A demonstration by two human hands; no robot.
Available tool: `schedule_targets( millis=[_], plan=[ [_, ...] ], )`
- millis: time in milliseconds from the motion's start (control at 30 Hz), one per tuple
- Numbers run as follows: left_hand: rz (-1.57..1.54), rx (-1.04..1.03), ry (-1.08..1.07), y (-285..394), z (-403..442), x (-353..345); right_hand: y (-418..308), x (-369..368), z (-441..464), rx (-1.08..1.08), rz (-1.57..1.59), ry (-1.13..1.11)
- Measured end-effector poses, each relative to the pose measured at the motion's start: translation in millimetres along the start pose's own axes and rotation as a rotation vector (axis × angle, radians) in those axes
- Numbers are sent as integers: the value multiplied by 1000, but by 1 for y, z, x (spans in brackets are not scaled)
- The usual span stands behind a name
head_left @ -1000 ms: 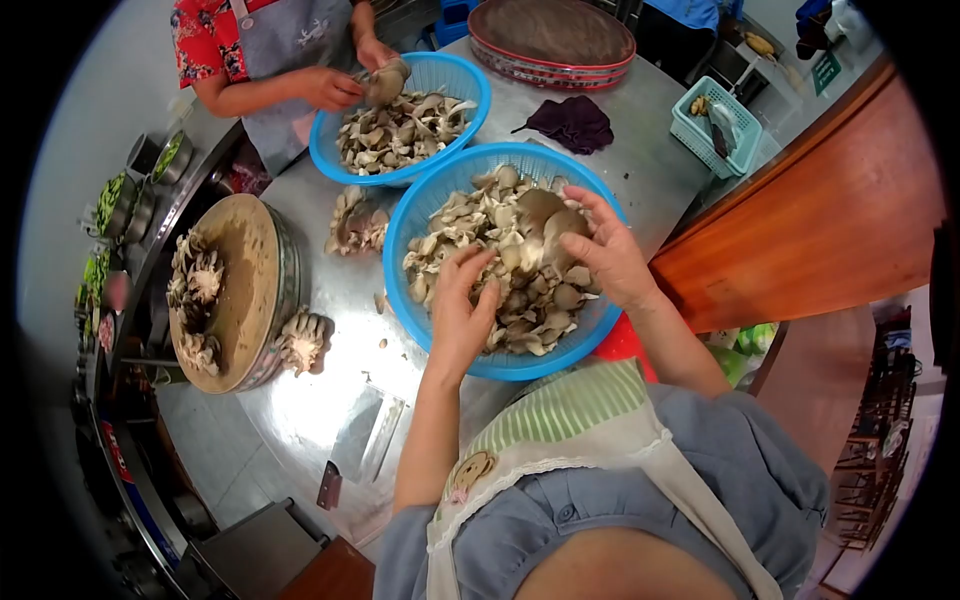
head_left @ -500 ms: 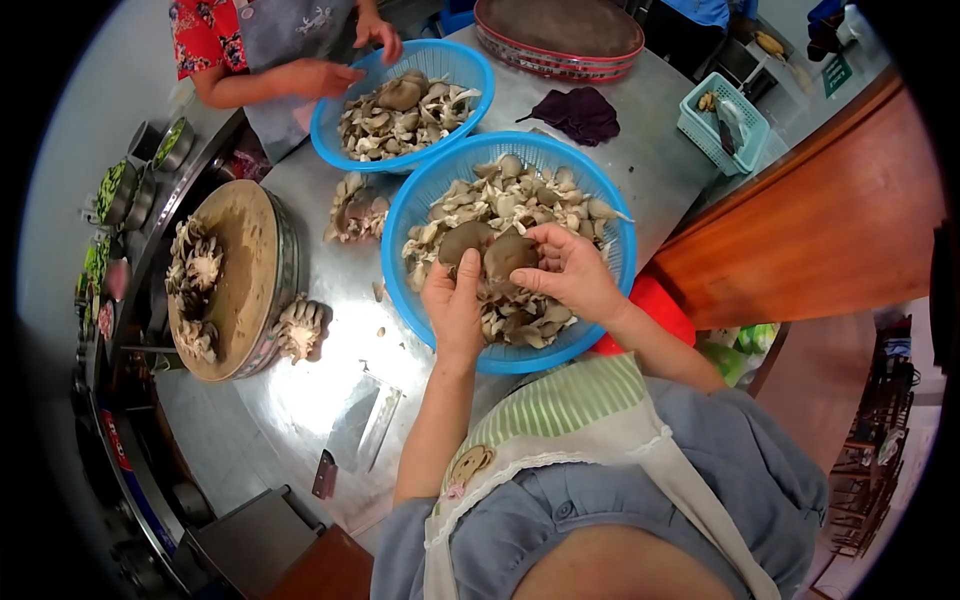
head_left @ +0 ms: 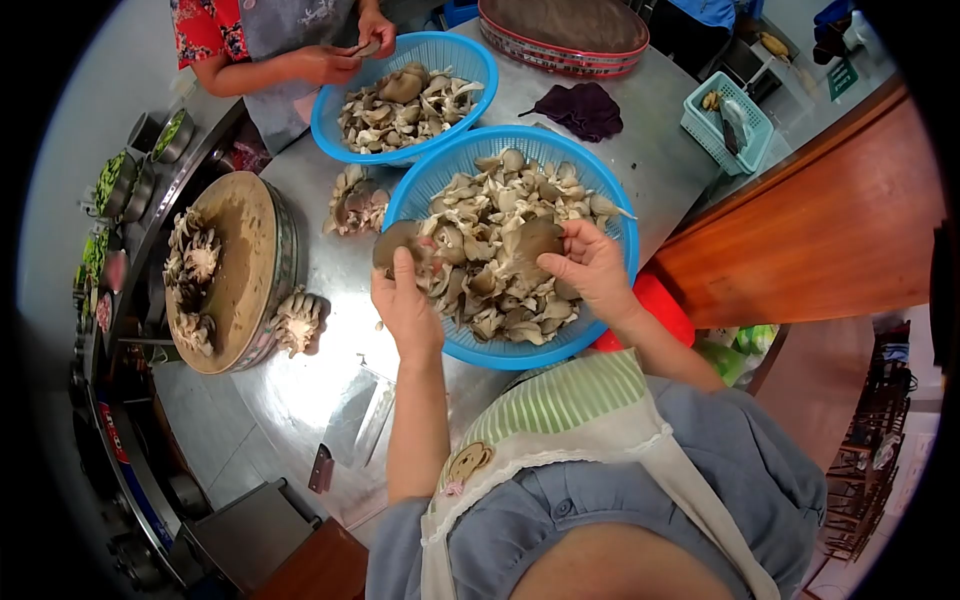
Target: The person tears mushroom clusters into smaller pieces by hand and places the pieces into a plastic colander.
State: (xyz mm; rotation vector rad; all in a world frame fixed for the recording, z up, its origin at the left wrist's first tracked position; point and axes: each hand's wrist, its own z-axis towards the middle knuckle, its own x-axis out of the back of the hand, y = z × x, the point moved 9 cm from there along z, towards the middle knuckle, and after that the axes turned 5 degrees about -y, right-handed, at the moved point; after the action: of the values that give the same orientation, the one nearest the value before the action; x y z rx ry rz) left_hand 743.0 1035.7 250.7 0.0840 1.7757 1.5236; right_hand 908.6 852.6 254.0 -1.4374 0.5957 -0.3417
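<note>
A large blue basket (head_left: 618,300) full of torn grey-brown mushrooms (head_left: 500,215) stands before me. At its left rim my left hand (head_left: 408,308) is closed on a broad mushroom piece (head_left: 397,243), thumb on top. My right hand (head_left: 592,268) pinches another wide mushroom piece (head_left: 537,243) over the basket's right half. The two pieces are apart. Just left of the basket lies a mushroom cluster (head_left: 352,203) on the metal table (head_left: 330,265).
A co-worker's hands (head_left: 350,55) hold a small piece by a second blue basket (head_left: 322,130). Mushroom clusters lie on and beside a round chopping block (head_left: 245,260). A cleaver (head_left: 350,430), a dark cloth (head_left: 578,112) and a green basket (head_left: 740,160) are also around.
My hands, close together half a second ago, have moved apart, the left one going left with its piece. The co-worker's hands have come together on a small piece.
</note>
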Motion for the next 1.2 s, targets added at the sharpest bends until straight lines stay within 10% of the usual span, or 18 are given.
schedule_targets(
  millis=[300,433,667,1200],
  plan=[
    [207,384,-287,-39,-25,-25,-17,-19,-3,-73,138,-346],
    [649,115,-418,-27,-23,-43,-10,-14,-1,-138,219,-364],
    [175,291,-611,-43,-36,-63,-3,-24,1,-159,133,-428],
    [318,195,-251,-38,-8,-25,1,11,1,-237,90,-168]
  ],
)
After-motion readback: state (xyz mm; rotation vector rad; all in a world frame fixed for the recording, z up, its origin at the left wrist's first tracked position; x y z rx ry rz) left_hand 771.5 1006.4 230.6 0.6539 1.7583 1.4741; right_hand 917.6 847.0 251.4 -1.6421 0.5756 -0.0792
